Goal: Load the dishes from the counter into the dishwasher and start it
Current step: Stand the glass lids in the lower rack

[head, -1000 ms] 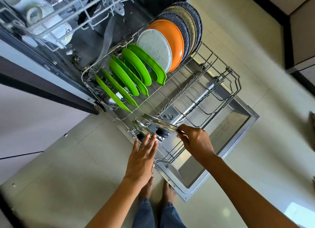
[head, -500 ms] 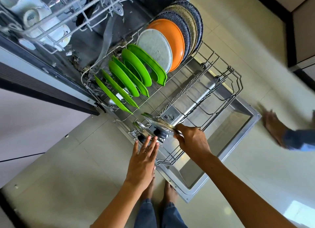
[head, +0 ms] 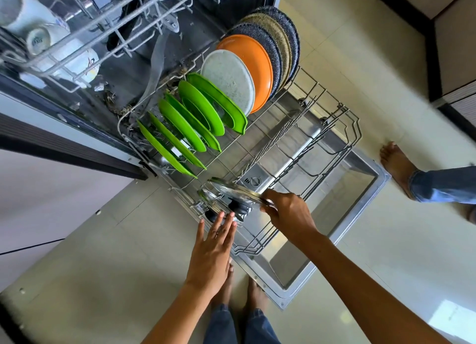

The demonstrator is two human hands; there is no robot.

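The right hand [head: 288, 215] grips the rim of a round glass lid with a metal edge and black knob [head: 235, 193], holding it tilted over the near-left corner of the pulled-out grey wire lower rack [head: 345, 127]. A second glass lid [head: 210, 197] stands just beside it in the rack. The left hand [head: 215, 245] is released, fingers straight, its fingertips [head: 228, 218] at the lids' black knobs. Further back in the rack stand green plastic plates [head: 185, 127], a speckled white plate [head: 229, 78], an orange plate [head: 253, 60] and dark speckled plates [head: 280, 34]. White mugs [head: 46, 37] sit in the upper rack. Another person's bare foot [head: 398, 163] rests on the floor tiles.
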